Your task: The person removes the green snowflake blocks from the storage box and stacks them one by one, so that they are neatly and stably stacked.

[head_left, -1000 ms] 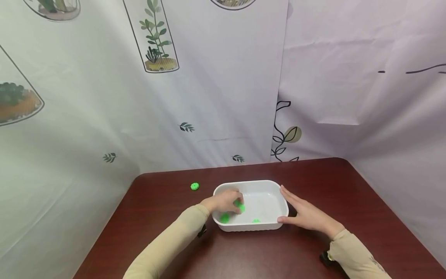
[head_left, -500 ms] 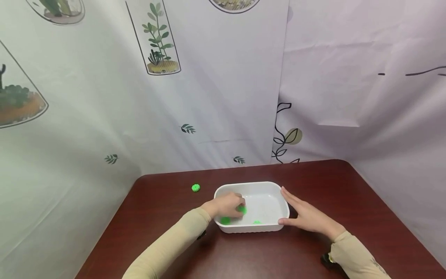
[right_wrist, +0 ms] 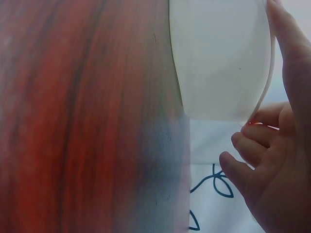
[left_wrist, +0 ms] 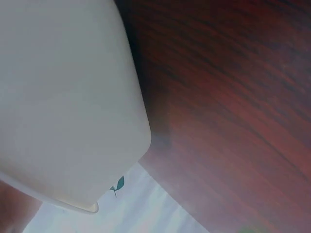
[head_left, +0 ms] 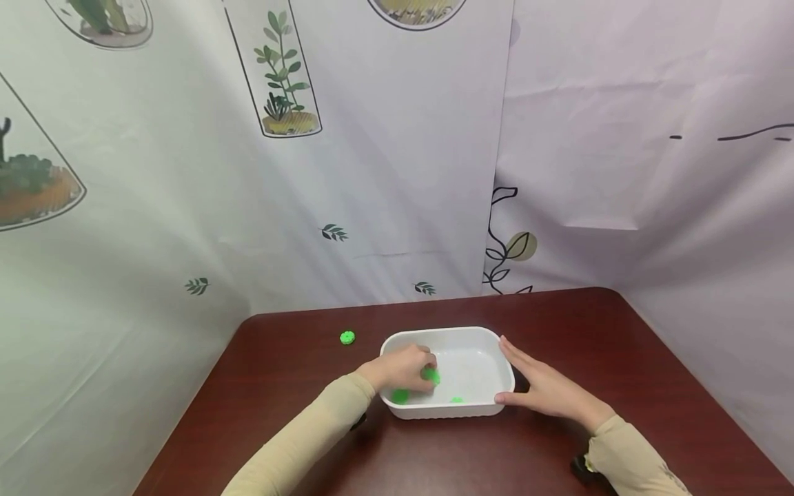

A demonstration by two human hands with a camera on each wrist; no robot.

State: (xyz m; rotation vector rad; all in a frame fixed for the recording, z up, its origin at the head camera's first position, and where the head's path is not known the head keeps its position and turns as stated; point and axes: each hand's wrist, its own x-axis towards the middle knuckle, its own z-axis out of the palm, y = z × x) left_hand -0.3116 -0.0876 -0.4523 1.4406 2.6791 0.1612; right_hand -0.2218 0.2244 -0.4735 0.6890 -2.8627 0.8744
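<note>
A white rectangular baking dish (head_left: pixel 442 411) with rounded corners sits on the table. My left hand (head_left: pixel 406 368) reaches in over its left end, thumb and fingers curled about a bright green round piece (head_left: pixel 432 376). Two more green pieces lie in the dish: one (head_left: pixel 400 397) under my left wrist, another (head_left: pixel 456 399) by the near wall. My right hand (head_left: pixel 552 390) rests against the right end, its thumb at the near corner and straight fingers at the far corner. In the right wrist view those fingers touch the rim. The left wrist view shows the dish's outer wall (left_wrist: pixel 73 97), with most of the hand hidden.
A green flower-shaped piece (head_left: pixel 347 337) lies on the dark red wooden table (head_left: pixel 446 455), to the left beyond the dish. A white cloth backdrop (head_left: pixel 397 172) with printed plants hangs behind the table and along its sides.
The left fingers have shifted slightly around the green piece inside the dish. My right hand stays at the dish's right end. The head view has tilted a little.
</note>
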